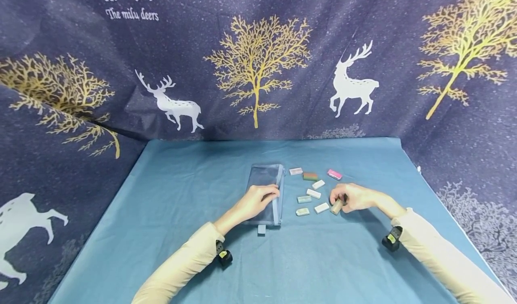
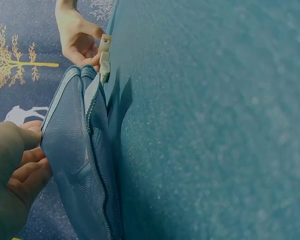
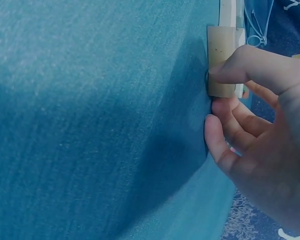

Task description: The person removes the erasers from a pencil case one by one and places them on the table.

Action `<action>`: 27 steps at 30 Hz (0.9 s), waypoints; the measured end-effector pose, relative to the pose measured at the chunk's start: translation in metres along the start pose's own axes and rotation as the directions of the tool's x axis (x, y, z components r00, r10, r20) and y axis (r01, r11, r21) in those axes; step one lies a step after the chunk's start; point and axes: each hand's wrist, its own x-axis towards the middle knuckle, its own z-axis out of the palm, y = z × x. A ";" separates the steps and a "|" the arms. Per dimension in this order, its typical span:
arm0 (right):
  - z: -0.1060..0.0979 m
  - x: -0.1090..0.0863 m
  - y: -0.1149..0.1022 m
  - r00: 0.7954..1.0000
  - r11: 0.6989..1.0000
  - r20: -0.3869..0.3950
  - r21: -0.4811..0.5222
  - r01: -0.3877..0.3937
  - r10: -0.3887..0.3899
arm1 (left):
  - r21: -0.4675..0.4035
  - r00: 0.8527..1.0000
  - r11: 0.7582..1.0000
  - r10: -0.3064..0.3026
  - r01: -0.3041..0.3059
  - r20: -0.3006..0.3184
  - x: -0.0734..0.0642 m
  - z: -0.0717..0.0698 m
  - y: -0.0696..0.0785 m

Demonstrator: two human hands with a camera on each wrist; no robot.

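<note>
A blue mesh zip pouch (image 1: pixel 262 174) lies on the blue cloth in the head view. My left hand (image 1: pixel 258 199) pinches its zipped edge between thumb and fingers; in the left wrist view, the pouch (image 2: pixel 72 145) is raised along that edge and its zip side looks parted. To the right, my right hand (image 1: pixel 354 197) holds a tan block, seemingly an eraser (image 1: pixel 336 207), between thumb and fingers. The right wrist view shows this tan eraser (image 3: pixel 221 55) close to the cloth, partly covered by the thumb.
Between the hands lie several small erasers: a white one (image 1: pixel 322 208), a greenish one (image 1: pixel 304 199) and others. Behind them are a red-green block (image 1: pixel 310 176) and a pink one (image 1: pixel 334 174). A printed deer curtain (image 1: pixel 282 88) hangs at the back.
</note>
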 end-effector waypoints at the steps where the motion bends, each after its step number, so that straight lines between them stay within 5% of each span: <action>1: 0.000 0.000 0.000 1.000 1.000 0.006 0.003 -0.004 0.004 | 0.000 1.000 1.000 -0.002 0.002 0.001 0.000 0.000 0.000; 10: -0.007 0.003 -0.005 0.997 0.993 0.025 0.088 -0.074 0.072 | 0.002 0.999 1.000 -0.030 0.030 0.025 0.000 0.001 0.001; 19: -0.009 0.017 -0.006 0.967 0.998 -0.254 -0.070 -0.007 -0.011 | 0.042 0.997 0.998 -0.055 0.053 0.051 0.001 0.001 0.003; 24: -0.010 0.023 -0.006 0.935 0.994 -0.351 -0.083 -0.076 0.042 | 0.036 0.997 0.998 -0.057 0.055 0.058 0.002 0.002 0.004; 27: -0.010 0.025 -0.007 0.911 0.989 -0.404 -0.077 -0.128 0.086 | 0.038 0.999 0.998 -0.048 0.048 -0.005 0.002 0.002 0.003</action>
